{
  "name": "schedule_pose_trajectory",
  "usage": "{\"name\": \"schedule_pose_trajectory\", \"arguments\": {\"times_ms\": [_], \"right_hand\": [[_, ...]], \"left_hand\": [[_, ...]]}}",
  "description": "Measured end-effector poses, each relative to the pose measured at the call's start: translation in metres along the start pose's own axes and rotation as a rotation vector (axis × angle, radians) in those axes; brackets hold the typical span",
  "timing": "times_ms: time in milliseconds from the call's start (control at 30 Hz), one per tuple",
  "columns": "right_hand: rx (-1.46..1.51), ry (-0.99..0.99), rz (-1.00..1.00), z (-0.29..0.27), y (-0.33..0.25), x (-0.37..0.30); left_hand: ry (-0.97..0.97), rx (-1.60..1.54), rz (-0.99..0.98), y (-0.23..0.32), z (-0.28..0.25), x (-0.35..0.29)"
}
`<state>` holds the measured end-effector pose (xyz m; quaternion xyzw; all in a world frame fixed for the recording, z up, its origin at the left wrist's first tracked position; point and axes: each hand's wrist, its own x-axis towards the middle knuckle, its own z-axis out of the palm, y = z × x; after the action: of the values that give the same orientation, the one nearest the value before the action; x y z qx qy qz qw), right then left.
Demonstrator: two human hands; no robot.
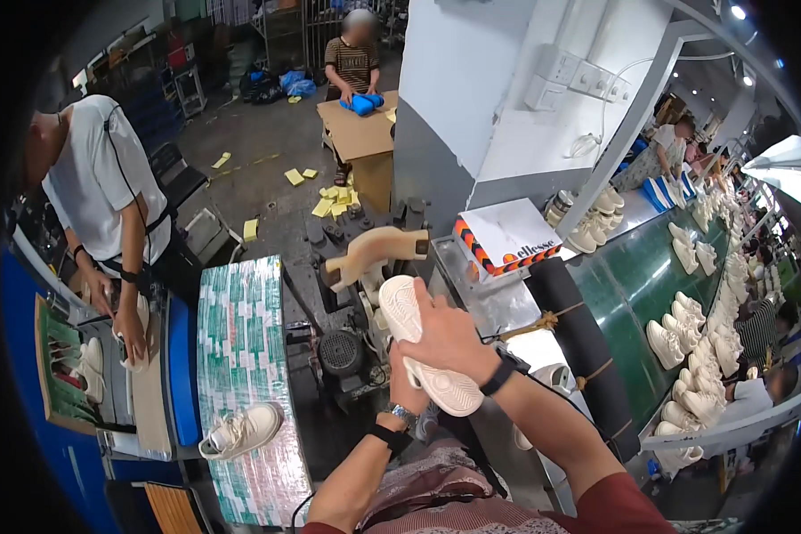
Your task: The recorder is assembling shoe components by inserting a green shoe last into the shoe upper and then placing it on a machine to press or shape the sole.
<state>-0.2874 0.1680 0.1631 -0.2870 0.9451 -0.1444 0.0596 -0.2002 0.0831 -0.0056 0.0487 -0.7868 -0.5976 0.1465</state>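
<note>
A cream sneaker (pixel 449 389) is between my two hands, its patterned sole turned up toward me. My right hand (pixel 445 334) lies across the middle of the sole with its fingers wrapped over the edge. From below, my left hand (pixel 402 378) grips the shoe's near side, its fingers partly hidden behind it. Just beyond the shoe stands a machine with a curved tan pad (pixel 378 251), apart from the sneaker. Another cream sneaker (pixel 242 430) rests on its sole on the tape-covered table (pixel 240 338) to my left.
A motor (pixel 340 351) sits low on the machine. At right, a striped shoe box (pixel 507 236) stands by a pillar, beside a green conveyor (pixel 614 285) carrying many cream shoes. A co-worker (pixel 107 169) handles a shoe at left; another person (pixel 352 62) sits behind a cardboard-topped table (pixel 358 129).
</note>
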Motion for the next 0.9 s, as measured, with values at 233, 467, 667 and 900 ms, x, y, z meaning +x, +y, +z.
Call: {"name": "schedule_pose_trajectory", "arguments": {"times_ms": [233,467,667,900], "right_hand": [[0.171,0.192,0.019,0.008,0.043,-0.06],[0.362,0.272,-0.067,0.021,0.042,-0.053],[0.379,0.32,-0.026,0.019,0.036,-0.072],[0.372,0.413,-0.001,0.029,0.031,-0.096]], "left_hand": [[0.002,0.073,0.119,0.003,0.02,-0.018],[-0.053,-0.927,-0.734,0.002,-0.013,-0.039],[-0.051,-1.353,-0.67,0.042,0.04,-0.008],[-0.29,-1.309,-0.603,0.06,0.051,-0.008]]}}
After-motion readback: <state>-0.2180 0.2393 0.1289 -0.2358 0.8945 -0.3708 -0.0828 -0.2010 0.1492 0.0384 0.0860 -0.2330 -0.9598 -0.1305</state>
